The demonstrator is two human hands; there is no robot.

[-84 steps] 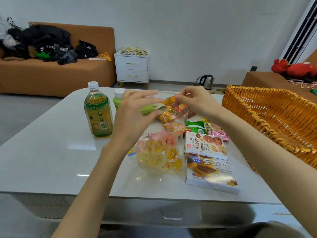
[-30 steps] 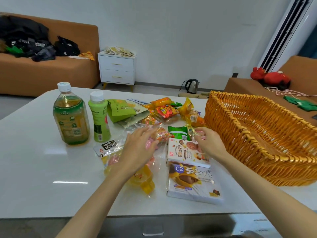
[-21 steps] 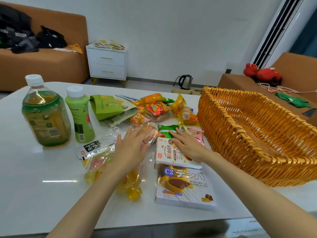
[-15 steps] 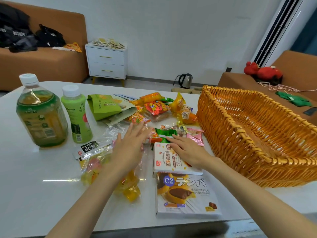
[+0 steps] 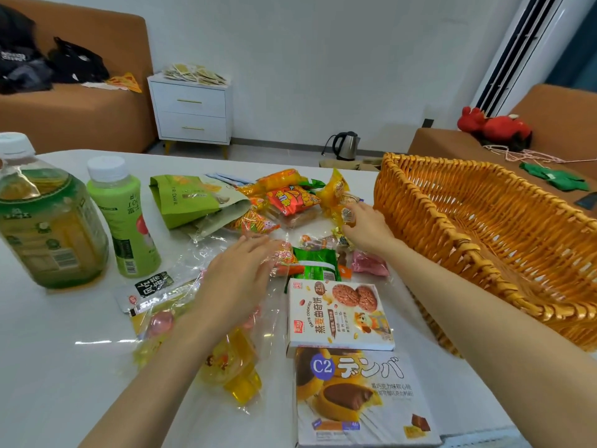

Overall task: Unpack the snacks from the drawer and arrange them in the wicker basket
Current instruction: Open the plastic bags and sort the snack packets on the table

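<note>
A white worktop (image 5: 58,350) fills the lower frame, and the wicker basket (image 5: 484,227) stands on it at the right, with no snacks visible inside. A large tea bottle (image 5: 48,221) stands at the far left, a green bottle (image 5: 126,221) just beside it. A chocolate tart box (image 5: 361,399) and an oat cookie box (image 5: 339,315) lie at lower centre. The left grip (image 5: 239,279) is released, fingers straight over a clear jelly bag (image 5: 232,373). The right grip (image 5: 366,229), beside the basket wall, pinches a small yellow-wrapped snack (image 5: 347,215).
</note>
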